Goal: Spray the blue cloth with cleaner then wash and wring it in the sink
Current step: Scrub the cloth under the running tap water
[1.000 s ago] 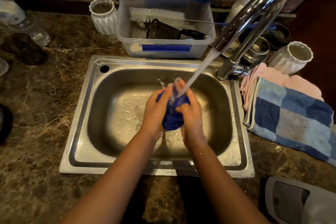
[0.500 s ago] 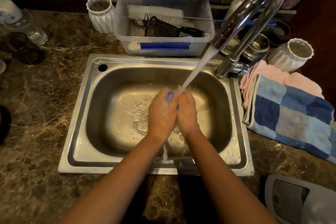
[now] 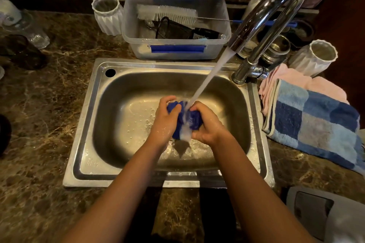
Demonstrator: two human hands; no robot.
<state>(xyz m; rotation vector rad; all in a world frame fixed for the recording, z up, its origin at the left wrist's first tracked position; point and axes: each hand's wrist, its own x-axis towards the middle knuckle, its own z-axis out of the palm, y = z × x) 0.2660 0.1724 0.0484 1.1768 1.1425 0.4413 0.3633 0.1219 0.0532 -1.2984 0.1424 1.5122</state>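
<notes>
The fingers of the left hand (image 3: 165, 119) curl round the left side of the cloth (image 3: 194, 118), thumb lying across its top. The fingers of the right hand (image 3: 207, 124) curl round its right side, so the blue cloth is bunched into a wad between the two hands, with only its middle and upper left edge showing. A stream of water (image 3: 209, 80) strikes the cloth between the hands and runs down over it in a white film.

Hands and cloth are held above the middle of the sink (image 3: 83, 124), whose floor is wet and dotted with drops. The tap (image 3: 272, 12) rises from the sink's back right corner and arches forward over the basin. Behind the sink stands a clear tub (image 3: 177, 53) holding a white brush (image 3: 167, 14) and a dark mesh strainer (image 3: 171, 29). A white ribbed cup (image 3: 107, 16) stands left of the tub, and another cup (image 3: 314, 57) right of the tap. Right of the sink, a blue checked towel (image 3: 316, 124) lies on the marbled surface (image 3: 39, 104), overlapping a pink cloth (image 3: 296, 81). A drinking glass (image 3: 37, 35) stands well left of the sink.
</notes>
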